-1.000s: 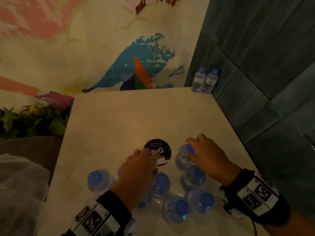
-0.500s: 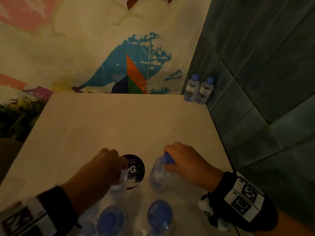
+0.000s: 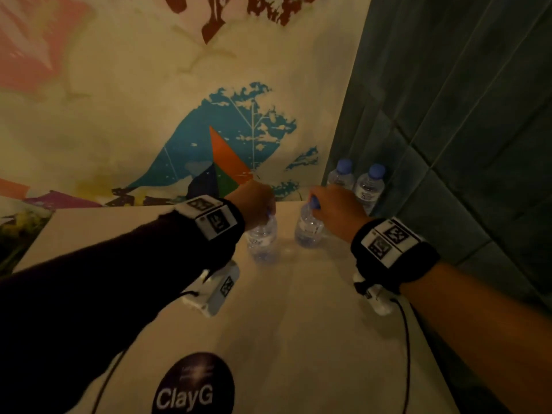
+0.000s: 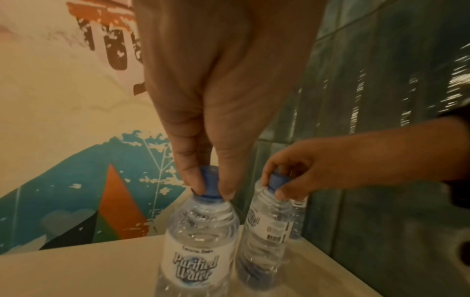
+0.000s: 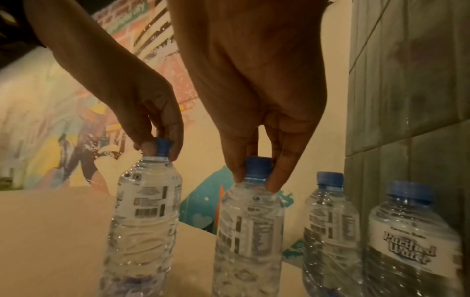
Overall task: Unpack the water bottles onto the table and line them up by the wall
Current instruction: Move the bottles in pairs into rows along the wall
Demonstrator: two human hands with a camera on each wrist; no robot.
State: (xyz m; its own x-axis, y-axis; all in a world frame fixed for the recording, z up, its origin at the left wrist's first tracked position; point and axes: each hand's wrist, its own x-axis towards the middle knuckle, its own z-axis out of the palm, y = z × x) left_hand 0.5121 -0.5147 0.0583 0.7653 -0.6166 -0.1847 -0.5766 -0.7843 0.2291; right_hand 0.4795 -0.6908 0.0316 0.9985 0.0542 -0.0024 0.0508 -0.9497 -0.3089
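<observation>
My left hand [image 3: 257, 201] pinches the blue cap of a clear water bottle [image 3: 263, 240] that stands upright near the table's far edge; the left wrist view shows my fingertips [image 4: 198, 184] on that cap above the bottle [image 4: 198, 241]. My right hand [image 3: 334, 210] pinches the cap of a second bottle [image 3: 309, 231] just to its right, also seen in the right wrist view as a bottle [image 5: 249, 231]. Two more bottles [image 3: 357, 183] stand in the far right corner against the walls, close beside my right hand.
The beige table [image 3: 298, 318] carries a round dark sticker [image 3: 192, 386] near me. A painted mural wall [image 3: 179, 115] runs along the far edge. A green tiled wall [image 3: 463, 130] borders the right side.
Both hands have lifted a bottle each out of the pack near me and carried it across the table to the far edge, next to the two corner bottles. The pack has left the view.
</observation>
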